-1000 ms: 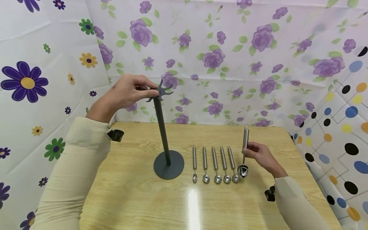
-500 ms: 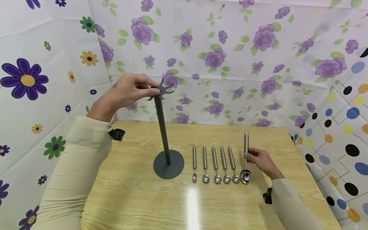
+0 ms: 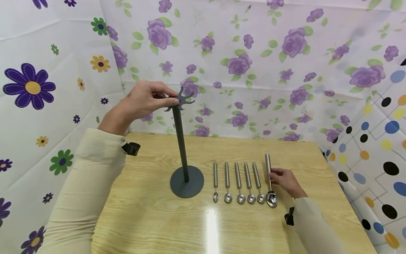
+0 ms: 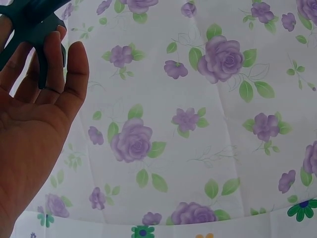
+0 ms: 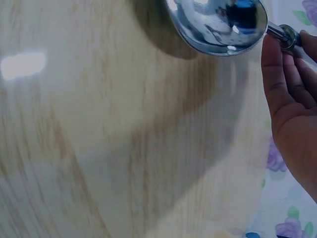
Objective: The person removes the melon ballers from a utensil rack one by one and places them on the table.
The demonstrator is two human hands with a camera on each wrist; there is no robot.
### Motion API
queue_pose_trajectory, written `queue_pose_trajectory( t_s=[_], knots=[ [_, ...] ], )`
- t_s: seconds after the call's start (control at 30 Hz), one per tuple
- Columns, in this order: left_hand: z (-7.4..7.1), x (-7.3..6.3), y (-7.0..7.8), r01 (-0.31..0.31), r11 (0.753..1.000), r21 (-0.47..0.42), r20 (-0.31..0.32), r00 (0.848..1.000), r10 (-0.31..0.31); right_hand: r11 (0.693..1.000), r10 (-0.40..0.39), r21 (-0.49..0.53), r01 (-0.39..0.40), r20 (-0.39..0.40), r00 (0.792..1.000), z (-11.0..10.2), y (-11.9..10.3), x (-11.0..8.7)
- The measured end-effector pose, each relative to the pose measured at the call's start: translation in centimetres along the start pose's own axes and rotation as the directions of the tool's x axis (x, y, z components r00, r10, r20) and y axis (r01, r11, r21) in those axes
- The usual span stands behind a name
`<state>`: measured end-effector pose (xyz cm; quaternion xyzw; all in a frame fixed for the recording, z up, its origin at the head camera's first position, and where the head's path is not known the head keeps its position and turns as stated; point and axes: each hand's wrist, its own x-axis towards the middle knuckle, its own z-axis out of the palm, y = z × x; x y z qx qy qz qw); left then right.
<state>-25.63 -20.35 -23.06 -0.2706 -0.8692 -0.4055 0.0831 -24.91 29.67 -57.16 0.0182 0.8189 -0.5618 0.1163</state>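
Note:
My left hand (image 3: 144, 98) pinches the hooked top of a dark utensil stand (image 3: 180, 139) between thumb and fingers. The stand's round base rests on the wooden table. In the left wrist view, this hand (image 4: 34, 129) has its fingertips among the stand's hooks (image 4: 33, 25). At the right, my right hand (image 3: 288, 182) pinches the lower handle of a large steel scoop (image 3: 271, 198), its ringed end pointing away from me. Up close in the right wrist view, the scoop's shiny bowl (image 5: 223, 25) hangs over the tabletop, casting a shadow, with the right hand (image 5: 297, 104) beside it.
Several smaller steel scoops (image 3: 238, 174) lie in a row between the stand and the large scoop, handles toward the back. The wooden table (image 3: 152, 225) ends at a flower-print cloth wall (image 3: 222, 116). A dotted cloth (image 3: 374, 169) hangs on the right.
The right hand has lowered the large scoop toward the table and drawn it nearer to me, its handle now leaning left. The left hand keeps its hold on the stand.

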Motion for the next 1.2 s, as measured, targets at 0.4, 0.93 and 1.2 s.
queue_pose_trajectory(
  t_s=[0.4,0.93,1.2],
  knots=[
    [0.1,-0.6,0.3,0.024,0.999,-0.031,0.004,1.0,-0.024,0.993,0.054,-0.1,-0.061,-0.08,0.995,1.1,0.8,-0.4],
    [0.2,-0.2,0.5,-0.01,1.0,-0.008,0.031,0.999,0.01,0.954,0.086,-0.273,-0.123,-0.146,0.986,2.3,0.1,-0.7],
    [0.4,-1.1,0.2,-0.097,0.994,0.049,0.035,0.995,0.095,0.947,0.089,-0.301,-0.116,-0.104,0.991,0.9,-0.4,-2.1]
  ],
)
